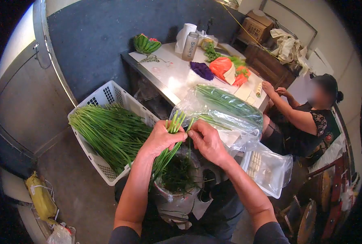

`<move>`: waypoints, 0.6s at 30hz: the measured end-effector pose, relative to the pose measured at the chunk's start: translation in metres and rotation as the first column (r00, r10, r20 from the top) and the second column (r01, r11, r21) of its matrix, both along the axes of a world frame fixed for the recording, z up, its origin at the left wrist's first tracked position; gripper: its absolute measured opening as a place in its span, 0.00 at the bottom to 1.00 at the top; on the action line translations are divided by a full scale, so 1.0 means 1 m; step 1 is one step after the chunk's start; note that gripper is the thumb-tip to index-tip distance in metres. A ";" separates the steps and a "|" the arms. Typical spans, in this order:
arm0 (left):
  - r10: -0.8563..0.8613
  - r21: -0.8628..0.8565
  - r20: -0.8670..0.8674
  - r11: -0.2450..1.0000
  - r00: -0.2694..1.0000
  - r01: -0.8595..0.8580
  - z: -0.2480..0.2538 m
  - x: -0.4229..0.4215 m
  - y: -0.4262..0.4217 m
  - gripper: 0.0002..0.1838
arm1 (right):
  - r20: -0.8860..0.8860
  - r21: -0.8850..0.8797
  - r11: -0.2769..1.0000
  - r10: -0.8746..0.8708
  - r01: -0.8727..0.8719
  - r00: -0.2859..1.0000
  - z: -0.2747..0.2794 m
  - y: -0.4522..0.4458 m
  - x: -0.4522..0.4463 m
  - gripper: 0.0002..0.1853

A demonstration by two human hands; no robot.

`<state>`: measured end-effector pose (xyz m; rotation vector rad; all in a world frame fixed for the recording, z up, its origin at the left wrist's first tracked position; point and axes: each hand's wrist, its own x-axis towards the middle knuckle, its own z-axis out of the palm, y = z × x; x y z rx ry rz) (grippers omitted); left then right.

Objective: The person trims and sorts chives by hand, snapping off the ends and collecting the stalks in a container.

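Observation:
My left hand is closed around a bunch of garlic chives, pale cut ends up and green leaves hanging down below the wrist. Close beside it, my right hand pinches a thin chive stalk between thumb and forefinger. Beneath both hands stands a bucket with dark green scraps inside. To the left, a white plastic crate holds a large heap of garlic chives. Ahead of my right hand, a clear plastic bag on the table contains more chives.
The white table bears a cut watermelon, a grey bottle, a purple cloth-like bundle and an orange bag. A white tray with pale rolls is at right. A co-worker sits beyond, hands over the table.

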<state>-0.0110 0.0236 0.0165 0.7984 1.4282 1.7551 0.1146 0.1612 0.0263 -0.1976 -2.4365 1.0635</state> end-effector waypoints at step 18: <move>-0.158 0.083 0.070 0.985 0.985 0.152 -0.007 -0.008 -0.008 0.07 | 0.202 -0.275 0.961 0.033 0.025 0.979 -0.067 0.011 0.032 0.10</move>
